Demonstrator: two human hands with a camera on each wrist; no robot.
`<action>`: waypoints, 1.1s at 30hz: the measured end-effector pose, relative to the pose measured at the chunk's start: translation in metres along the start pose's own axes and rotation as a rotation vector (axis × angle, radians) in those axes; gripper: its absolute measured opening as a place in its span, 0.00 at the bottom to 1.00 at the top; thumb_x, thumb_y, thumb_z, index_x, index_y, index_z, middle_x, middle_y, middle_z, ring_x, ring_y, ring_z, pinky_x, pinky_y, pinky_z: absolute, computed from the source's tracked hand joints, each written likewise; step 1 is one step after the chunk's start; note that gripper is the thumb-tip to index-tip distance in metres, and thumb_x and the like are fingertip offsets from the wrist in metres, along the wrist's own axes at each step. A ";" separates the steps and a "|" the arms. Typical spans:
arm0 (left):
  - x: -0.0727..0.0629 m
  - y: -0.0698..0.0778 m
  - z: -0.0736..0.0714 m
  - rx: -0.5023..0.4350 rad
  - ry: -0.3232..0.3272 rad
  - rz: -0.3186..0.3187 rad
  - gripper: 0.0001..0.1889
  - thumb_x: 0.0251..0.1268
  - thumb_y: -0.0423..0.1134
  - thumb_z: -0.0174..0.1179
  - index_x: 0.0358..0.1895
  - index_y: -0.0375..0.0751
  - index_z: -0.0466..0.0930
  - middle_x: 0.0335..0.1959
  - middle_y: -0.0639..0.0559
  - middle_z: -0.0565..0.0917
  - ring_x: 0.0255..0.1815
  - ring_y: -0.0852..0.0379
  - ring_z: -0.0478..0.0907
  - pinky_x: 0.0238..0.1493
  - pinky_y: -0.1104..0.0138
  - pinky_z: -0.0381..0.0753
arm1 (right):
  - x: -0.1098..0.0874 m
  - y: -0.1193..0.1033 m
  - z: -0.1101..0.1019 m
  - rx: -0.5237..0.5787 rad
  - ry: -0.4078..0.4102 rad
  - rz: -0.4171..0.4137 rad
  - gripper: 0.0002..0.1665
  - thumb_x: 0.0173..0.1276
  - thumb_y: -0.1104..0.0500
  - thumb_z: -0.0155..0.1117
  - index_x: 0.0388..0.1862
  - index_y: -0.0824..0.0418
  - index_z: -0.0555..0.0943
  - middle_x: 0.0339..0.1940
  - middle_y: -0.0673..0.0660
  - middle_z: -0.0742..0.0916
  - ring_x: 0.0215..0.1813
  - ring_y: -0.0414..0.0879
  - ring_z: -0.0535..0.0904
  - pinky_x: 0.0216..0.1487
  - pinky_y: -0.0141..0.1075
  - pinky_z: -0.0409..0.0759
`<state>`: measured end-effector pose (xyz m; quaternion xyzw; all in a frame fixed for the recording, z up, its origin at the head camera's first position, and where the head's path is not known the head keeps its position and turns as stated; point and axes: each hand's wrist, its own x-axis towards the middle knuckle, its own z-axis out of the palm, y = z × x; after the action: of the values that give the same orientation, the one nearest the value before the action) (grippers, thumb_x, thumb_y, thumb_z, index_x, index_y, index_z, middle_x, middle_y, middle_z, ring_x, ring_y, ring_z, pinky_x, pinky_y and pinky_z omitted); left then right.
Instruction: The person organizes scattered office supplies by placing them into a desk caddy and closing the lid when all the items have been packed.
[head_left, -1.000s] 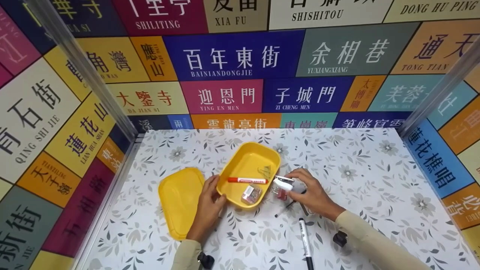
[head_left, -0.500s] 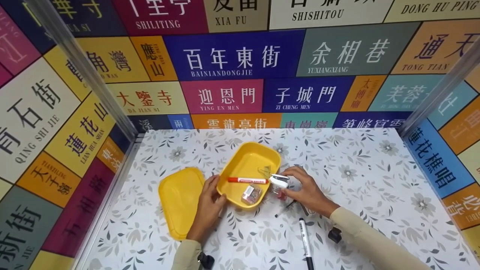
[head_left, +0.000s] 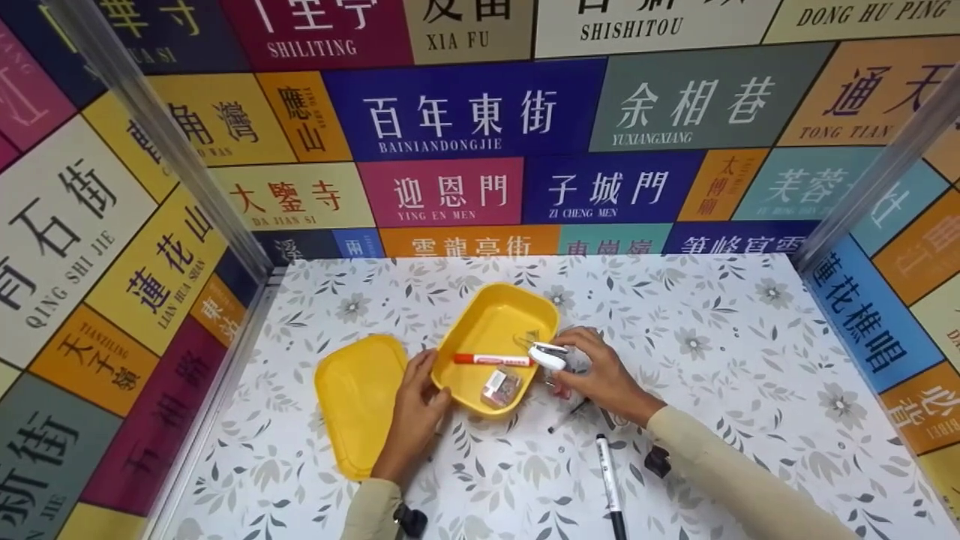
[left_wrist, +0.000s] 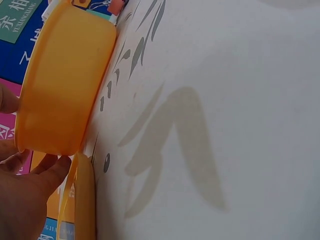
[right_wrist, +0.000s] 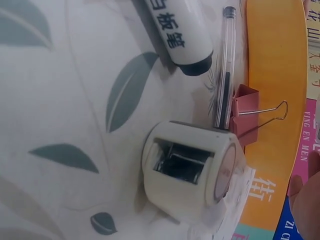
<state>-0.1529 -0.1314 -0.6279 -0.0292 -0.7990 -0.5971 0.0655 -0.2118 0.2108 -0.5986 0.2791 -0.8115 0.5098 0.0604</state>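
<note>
My left hand (head_left: 420, 409) holds the near left side of a yellow plastic box (head_left: 487, 315); in the left wrist view, its fingers (left_wrist: 52, 175) touch the box wall at the corner. Inside the box lie a red-capped marker (head_left: 495, 361) and a small clear pack (head_left: 501, 386) with a label. My right hand (head_left: 611, 379) pinches a small white stapler (head_left: 548, 356) over the box's right rim. Beneath that hand, a pink binder clip (right_wrist: 247, 112) stands beside the box. A white device with a dark window (right_wrist: 185, 165) shows in the right wrist view.
The yellow lid (head_left: 360, 405) lies left of the box, close by my left forearm. Right of the box are a clear-barrelled pen (right_wrist: 227, 75) and a white whiteboard marker (head_left: 609, 480). Sign-printed walls (head_left: 450, 112) border the flower-patterned table (head_left: 720, 315).
My right hand has carried the stapler left, from beside the box to over its right rim. The left hand stays on the box.
</note>
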 end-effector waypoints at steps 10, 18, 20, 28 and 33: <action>0.000 -0.002 0.000 0.009 0.004 -0.023 0.39 0.71 0.27 0.62 0.86 0.39 0.66 0.87 0.44 0.64 0.84 0.47 0.68 0.82 0.57 0.71 | 0.007 0.003 0.009 -0.010 -0.037 0.036 0.27 0.69 0.65 0.82 0.65 0.51 0.87 0.64 0.49 0.86 0.71 0.47 0.75 0.77 0.27 0.68; 0.000 -0.001 0.000 0.010 0.004 -0.028 0.39 0.72 0.28 0.62 0.86 0.41 0.66 0.87 0.46 0.63 0.84 0.48 0.67 0.82 0.57 0.70 | 0.014 0.005 0.015 -0.003 -0.019 0.020 0.29 0.66 0.66 0.83 0.65 0.53 0.87 0.63 0.51 0.86 0.70 0.49 0.76 0.77 0.25 0.67; 0.000 -0.001 0.001 0.011 0.001 -0.031 0.39 0.72 0.28 0.62 0.86 0.40 0.65 0.87 0.46 0.63 0.84 0.49 0.67 0.82 0.57 0.70 | 0.014 0.004 0.016 0.005 -0.012 0.018 0.30 0.65 0.67 0.84 0.65 0.54 0.88 0.63 0.53 0.87 0.70 0.51 0.76 0.76 0.25 0.67; 0.001 -0.001 0.000 0.002 0.016 0.007 0.36 0.73 0.26 0.62 0.84 0.36 0.68 0.83 0.46 0.68 0.80 0.42 0.73 0.80 0.53 0.74 | 0.019 0.003 0.020 0.048 -0.004 -0.025 0.30 0.63 0.71 0.83 0.64 0.59 0.88 0.62 0.60 0.87 0.69 0.56 0.75 0.75 0.25 0.66; 0.001 0.000 0.001 0.024 0.017 -0.025 0.37 0.74 0.27 0.62 0.85 0.38 0.66 0.84 0.49 0.67 0.82 0.47 0.70 0.81 0.56 0.73 | 0.026 0.002 0.021 0.007 -0.040 0.012 0.30 0.66 0.66 0.84 0.65 0.54 0.88 0.63 0.51 0.87 0.70 0.50 0.76 0.77 0.34 0.70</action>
<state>-0.1540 -0.1307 -0.6280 -0.0132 -0.8059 -0.5883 0.0651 -0.2301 0.1831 -0.6003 0.2847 -0.8125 0.5071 0.0403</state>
